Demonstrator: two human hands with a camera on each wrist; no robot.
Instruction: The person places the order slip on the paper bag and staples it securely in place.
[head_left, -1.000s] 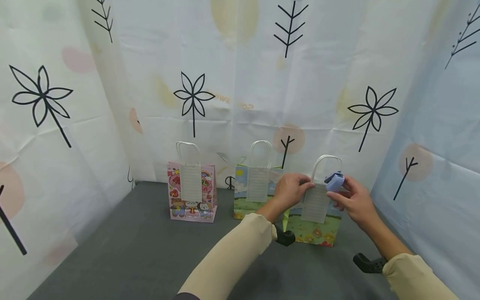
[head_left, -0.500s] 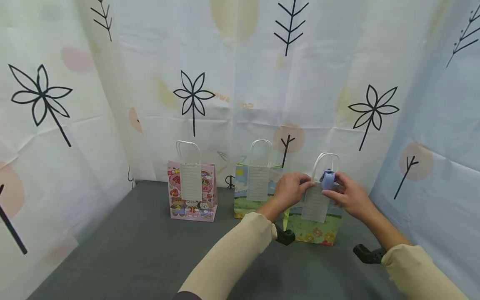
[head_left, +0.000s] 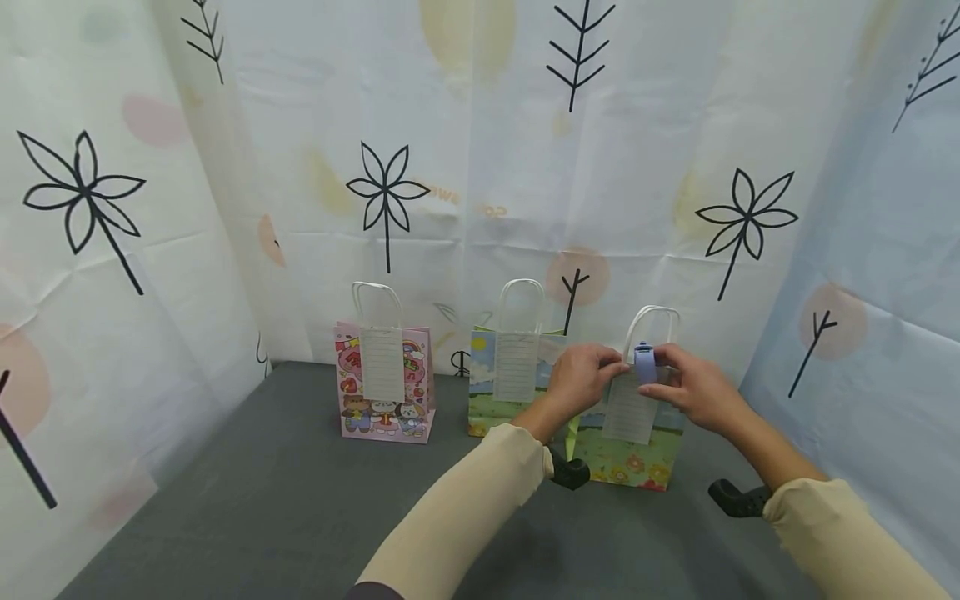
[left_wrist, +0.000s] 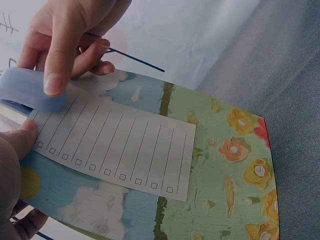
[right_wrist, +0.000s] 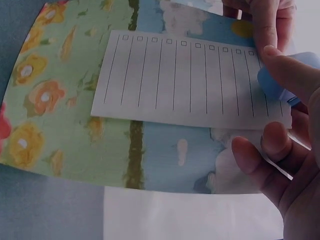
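A green and blue flowered paper gift bag (head_left: 622,462) with white handles stands at the right. A ruled white checklist slip (head_left: 628,414) lies against its front, its upper end at the bag's rim. My left hand (head_left: 579,380) pinches the slip and the rim at the upper left corner; in the left wrist view its thumb (left_wrist: 22,137) presses on the slip. Between thumb and fingers my right hand (head_left: 701,390) holds a small light-blue stapler (head_left: 645,365). The stapler (left_wrist: 35,90) sits over the slip's top edge; its far jaw is hidden.
To the left stand a second flowered bag (head_left: 483,417) and a pink cartoon bag (head_left: 352,425), each with a similar slip on its front. The dark grey table (head_left: 262,500) backs onto a patterned white cloth (head_left: 465,167).
My right hand has brought the stapler leftward onto the slip's top edge and turned it upright. My left hand has stayed at the bag's corner.
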